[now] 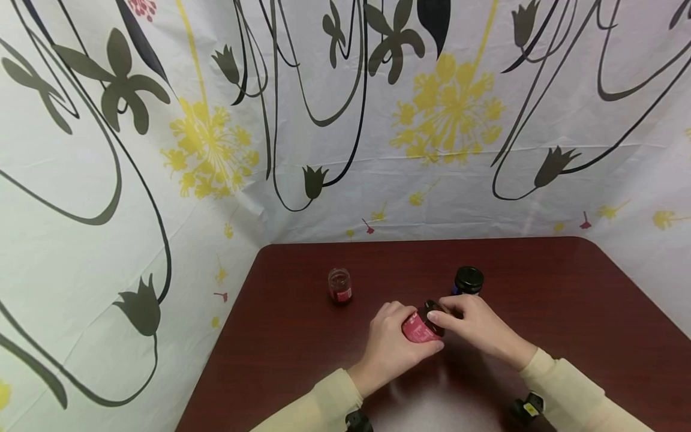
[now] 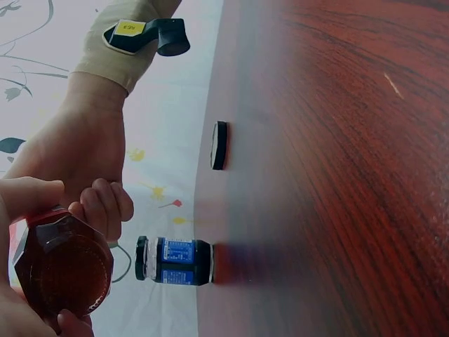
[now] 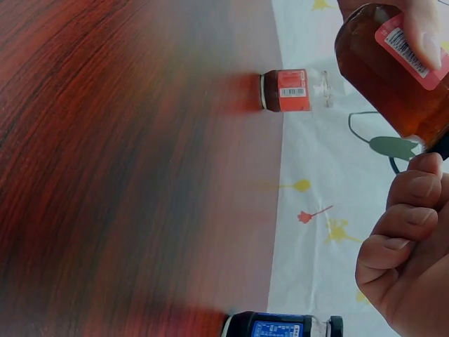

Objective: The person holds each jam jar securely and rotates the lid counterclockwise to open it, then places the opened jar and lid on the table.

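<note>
Over the table (image 1: pixel 291 354), gripping a tilted jar (image 1: pixel 417 330) in left hand (image 1: pixel 396 337), pinching its lid (image 3: pixel 441 146) in right hand (image 1: pixel 477 324), prob for better leverage.

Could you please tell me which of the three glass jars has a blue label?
The dark, black-lidded glass jar standing beyond the right hand; the clear glass jar and the amber glass jar in the left hand are reddish-labelled.
</note>
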`<action>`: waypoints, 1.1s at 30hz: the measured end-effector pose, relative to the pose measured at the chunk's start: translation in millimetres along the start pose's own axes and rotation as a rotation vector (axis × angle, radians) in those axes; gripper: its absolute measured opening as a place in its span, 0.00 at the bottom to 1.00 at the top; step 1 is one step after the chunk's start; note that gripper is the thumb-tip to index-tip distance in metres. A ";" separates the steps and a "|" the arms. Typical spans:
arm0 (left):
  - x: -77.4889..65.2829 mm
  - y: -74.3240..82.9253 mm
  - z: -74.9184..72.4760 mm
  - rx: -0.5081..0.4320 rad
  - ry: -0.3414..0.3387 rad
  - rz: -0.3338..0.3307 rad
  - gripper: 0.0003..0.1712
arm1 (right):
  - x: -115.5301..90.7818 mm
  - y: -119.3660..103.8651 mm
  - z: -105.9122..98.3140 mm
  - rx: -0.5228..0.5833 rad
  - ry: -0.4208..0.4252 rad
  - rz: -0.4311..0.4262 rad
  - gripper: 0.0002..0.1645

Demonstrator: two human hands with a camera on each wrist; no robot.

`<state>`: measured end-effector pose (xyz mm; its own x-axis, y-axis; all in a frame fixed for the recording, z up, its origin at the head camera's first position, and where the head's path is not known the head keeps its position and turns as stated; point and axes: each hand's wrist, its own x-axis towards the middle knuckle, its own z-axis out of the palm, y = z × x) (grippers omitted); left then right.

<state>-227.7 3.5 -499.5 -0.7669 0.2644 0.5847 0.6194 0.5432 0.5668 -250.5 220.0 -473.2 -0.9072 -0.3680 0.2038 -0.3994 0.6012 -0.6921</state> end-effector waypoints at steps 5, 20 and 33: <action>-0.2 1.1 -0.1 -0.007 -0.003 -0.004 0.31 | -0.8 -1.2 -2.8 -0.011 -0.003 -0.002 0.22; -2.4 -1.4 -0.7 -0.015 -0.034 -0.071 0.31 | 0.7 -5.4 -9.5 -0.050 -0.064 0.030 0.26; -4.7 -2.3 0.1 -0.009 -0.028 -0.095 0.31 | 0.6 -5.9 -11.7 -0.062 -0.106 0.058 0.20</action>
<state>-225.5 1.1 -503.6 -0.8269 0.2343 0.5113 0.5447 0.5598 0.6244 -250.2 224.5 -460.9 -0.9113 -0.4022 0.0878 -0.3568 0.6651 -0.6560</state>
